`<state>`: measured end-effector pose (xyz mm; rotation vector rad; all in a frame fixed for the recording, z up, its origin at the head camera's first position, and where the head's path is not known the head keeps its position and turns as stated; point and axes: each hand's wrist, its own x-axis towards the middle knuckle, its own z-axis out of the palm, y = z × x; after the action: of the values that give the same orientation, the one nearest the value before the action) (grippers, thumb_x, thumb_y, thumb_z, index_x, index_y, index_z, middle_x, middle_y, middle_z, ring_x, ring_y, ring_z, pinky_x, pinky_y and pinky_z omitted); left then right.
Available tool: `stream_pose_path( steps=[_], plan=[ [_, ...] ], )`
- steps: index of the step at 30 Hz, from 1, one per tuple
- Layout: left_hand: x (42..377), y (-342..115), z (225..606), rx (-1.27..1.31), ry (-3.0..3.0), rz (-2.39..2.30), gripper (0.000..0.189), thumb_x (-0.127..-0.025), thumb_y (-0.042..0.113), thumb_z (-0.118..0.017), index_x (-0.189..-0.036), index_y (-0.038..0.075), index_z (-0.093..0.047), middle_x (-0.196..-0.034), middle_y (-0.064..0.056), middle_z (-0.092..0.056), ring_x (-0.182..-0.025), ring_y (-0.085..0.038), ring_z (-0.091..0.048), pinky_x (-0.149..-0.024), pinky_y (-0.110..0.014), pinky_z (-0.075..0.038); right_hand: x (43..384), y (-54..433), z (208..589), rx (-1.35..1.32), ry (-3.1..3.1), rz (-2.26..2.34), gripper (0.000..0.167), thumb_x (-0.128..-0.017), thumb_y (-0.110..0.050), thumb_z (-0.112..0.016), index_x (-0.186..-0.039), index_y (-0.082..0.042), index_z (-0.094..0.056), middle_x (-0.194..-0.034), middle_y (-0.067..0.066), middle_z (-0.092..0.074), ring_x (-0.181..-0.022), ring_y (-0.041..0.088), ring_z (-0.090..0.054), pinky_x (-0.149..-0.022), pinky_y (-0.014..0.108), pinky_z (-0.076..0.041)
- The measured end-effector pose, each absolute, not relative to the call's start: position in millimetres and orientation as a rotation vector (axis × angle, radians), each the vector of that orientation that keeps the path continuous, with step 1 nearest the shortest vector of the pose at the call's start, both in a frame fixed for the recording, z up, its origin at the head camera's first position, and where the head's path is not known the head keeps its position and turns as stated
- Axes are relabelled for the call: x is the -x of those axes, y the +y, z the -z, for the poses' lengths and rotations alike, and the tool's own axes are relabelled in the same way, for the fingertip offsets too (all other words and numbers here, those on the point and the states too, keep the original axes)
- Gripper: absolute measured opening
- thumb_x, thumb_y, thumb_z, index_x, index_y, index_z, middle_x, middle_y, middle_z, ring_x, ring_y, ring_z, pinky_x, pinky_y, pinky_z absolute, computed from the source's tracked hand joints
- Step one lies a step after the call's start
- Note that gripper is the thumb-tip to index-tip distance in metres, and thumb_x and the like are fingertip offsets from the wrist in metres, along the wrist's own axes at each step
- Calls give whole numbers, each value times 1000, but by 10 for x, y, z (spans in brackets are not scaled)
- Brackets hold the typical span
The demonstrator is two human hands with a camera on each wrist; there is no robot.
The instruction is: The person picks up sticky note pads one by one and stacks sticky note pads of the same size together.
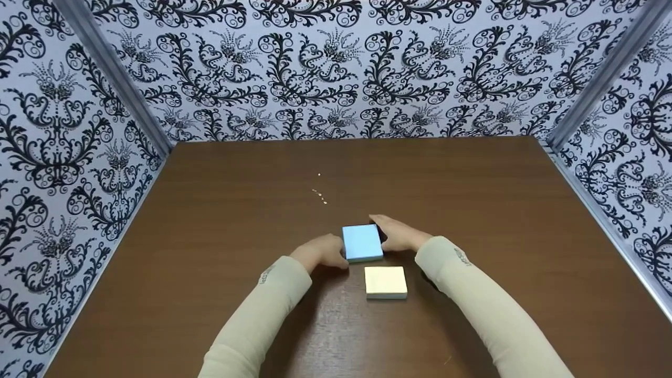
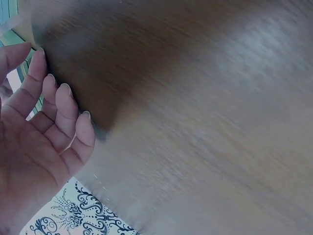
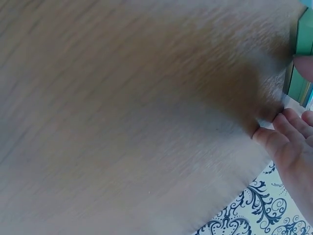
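A square block with a light blue top [image 1: 362,242] lies on the brown table, with a greenish layer along its lower edge. My left hand [image 1: 321,251] is at its left side, thumb by the near left corner. In the left wrist view, loosely bent fingers of the left hand [image 2: 54,112] reach down to the table, with layered green edges behind them. At the block's right side, my right hand [image 1: 401,233] has thumb and fingers spread apart. The right wrist view shows the right thumb [image 3: 305,67] against the green side [image 3: 305,34], fingertips down on the table.
A cream-topped square block [image 1: 386,281] with a grey-green lower layer lies just in front of the blue one, between the forearms. Small white specks [image 1: 319,195] mark the table beyond the hands. Patterned walls [image 1: 336,68] enclose the table's back and sides.
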<state>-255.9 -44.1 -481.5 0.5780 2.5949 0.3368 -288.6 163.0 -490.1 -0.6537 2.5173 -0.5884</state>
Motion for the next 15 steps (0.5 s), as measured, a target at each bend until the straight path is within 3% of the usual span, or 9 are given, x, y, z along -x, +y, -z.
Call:
stream_pose_path(
  steps=[15],
  plan=[
    [2568, -466, 4838, -599, 2596, -389, 17, -79, 22, -62, -76, 6, -68, -66, 3, -52, -59, -13, -42, -55, -28, -37, 2884, 1629, 4915, 654, 2521, 604, 73, -86, -2, -51, -146, -2, -10, -151, 19, -12, -137, 33, -16, -107, 47, -22]
  ],
)
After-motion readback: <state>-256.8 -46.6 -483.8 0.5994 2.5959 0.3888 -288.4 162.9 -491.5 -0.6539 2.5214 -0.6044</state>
